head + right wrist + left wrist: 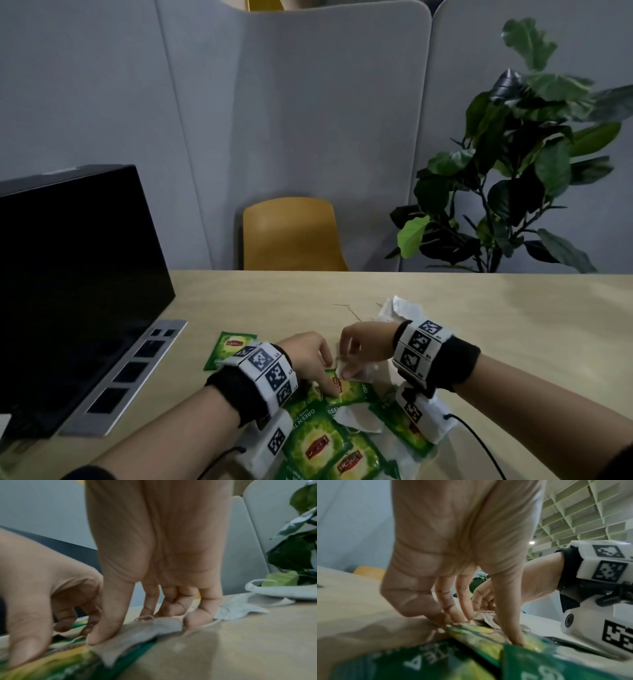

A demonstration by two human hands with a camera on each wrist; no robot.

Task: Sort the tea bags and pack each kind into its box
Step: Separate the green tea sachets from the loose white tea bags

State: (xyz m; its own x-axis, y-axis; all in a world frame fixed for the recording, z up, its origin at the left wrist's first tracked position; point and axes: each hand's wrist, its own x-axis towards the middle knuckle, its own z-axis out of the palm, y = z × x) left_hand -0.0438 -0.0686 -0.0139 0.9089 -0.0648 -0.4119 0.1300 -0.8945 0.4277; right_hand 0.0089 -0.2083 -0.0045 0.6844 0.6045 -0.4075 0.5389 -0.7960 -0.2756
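Several green Lipton sachets (315,445) lie heaped at the table's near edge, and one more green sachet (229,349) lies alone to the left. My left hand (327,385) pinches the topmost green sachet (352,390); in the left wrist view its thumb and fingers (453,620) bear on that sachet (471,630). My right hand (346,370) pinches a white paper tea bag (363,371) that lies partly over the sachet. The right wrist view shows the thumb on the bag (145,630) and the fingers behind it. Another white tea bag (356,418) sits in the heap.
Crumpled white tea bags (400,308) lie behind my right hand. A black monitor (75,274) and a grey panel (126,373) fill the table's left side. Beyond the far edge stand a yellow chair (291,233) and a plant (520,171).
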